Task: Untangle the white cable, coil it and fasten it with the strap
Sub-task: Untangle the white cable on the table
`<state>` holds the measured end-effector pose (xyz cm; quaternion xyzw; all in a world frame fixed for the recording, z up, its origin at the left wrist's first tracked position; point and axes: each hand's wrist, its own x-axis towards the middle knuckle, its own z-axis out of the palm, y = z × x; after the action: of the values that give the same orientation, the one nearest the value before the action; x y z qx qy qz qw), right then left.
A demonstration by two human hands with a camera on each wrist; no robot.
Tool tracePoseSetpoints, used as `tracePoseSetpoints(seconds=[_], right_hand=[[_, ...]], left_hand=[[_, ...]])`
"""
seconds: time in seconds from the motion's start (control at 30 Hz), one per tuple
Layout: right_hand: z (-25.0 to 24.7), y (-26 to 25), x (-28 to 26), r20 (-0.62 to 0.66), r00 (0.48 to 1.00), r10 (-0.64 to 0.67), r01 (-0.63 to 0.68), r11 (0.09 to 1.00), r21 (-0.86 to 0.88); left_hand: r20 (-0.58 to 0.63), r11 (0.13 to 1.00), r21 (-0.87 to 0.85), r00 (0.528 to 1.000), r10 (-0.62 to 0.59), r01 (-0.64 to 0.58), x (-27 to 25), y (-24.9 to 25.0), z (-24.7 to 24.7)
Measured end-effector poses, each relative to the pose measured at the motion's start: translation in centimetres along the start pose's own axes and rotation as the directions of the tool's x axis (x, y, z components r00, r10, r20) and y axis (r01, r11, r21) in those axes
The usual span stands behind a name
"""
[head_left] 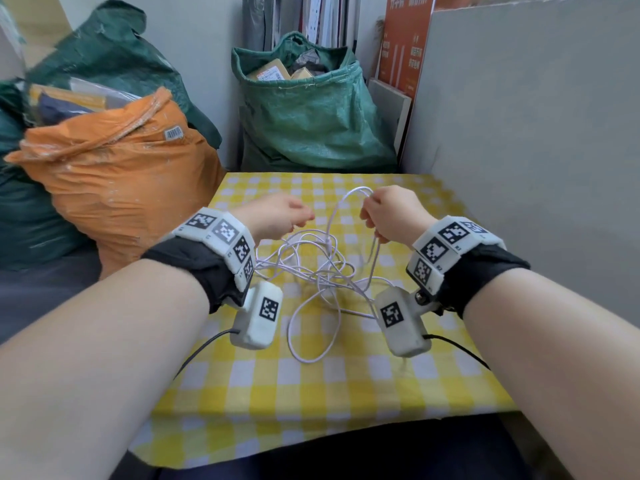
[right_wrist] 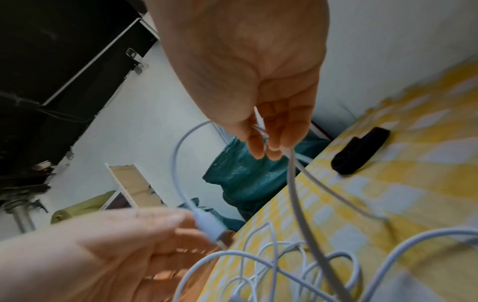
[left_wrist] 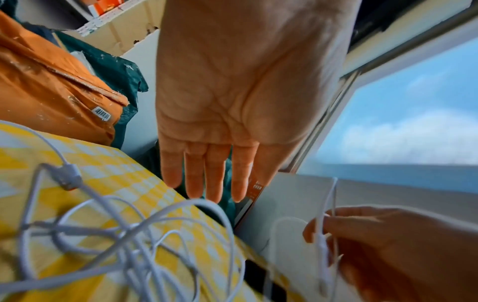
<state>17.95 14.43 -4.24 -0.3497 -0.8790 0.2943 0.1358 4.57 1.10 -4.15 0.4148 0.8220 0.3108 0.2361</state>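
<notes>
A tangled white cable (head_left: 311,268) lies on the yellow checked tablecloth (head_left: 311,393) between my hands. My right hand (head_left: 367,209) pinches a raised loop of it between thumb and fingers (right_wrist: 274,143). A USB plug (right_wrist: 209,226) dangles from that loop close to my left hand's fingers. In the left wrist view my left hand (left_wrist: 207,183) hovers with straight fingers and holds nothing. Another connector (left_wrist: 70,175) rests on the cloth among the loops. A black strap (right_wrist: 359,151) lies on the cloth beyond my right hand; the head view does not show it.
An orange sack (head_left: 121,174) leans against the table's left side. A green sack (head_left: 311,116) stands behind the far edge, and a grey board (head_left: 519,133) walls off the right side. Bare cloth lies between the tangle and the near edge.
</notes>
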Motion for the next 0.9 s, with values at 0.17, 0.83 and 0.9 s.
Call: tracePoseSetpoints(seconds=[0.17,0.83,0.9], right_hand=[[0.1,2.0,1.1,0.035,0.989,0.141,-0.119,0.927,-0.356],[4.4,1.1,2.4,0.418,0.904,-0.085,0.194,0.955,-0.226],[4.2,0.6,2.2,0.441,0.878,-0.187,0.255,0.962,-0.101]], left_hand=[[0.17,0.97,0.242,0.984,-0.054,0.011,0.9,-1.2,2.3],[0.193,0.985,0.061,0.97,0.144,-0.159,3.1,-1.5,4.8],[0.184,0.985,0.102,0.976,0.119,-0.139,2.9,-1.2,4.4]])
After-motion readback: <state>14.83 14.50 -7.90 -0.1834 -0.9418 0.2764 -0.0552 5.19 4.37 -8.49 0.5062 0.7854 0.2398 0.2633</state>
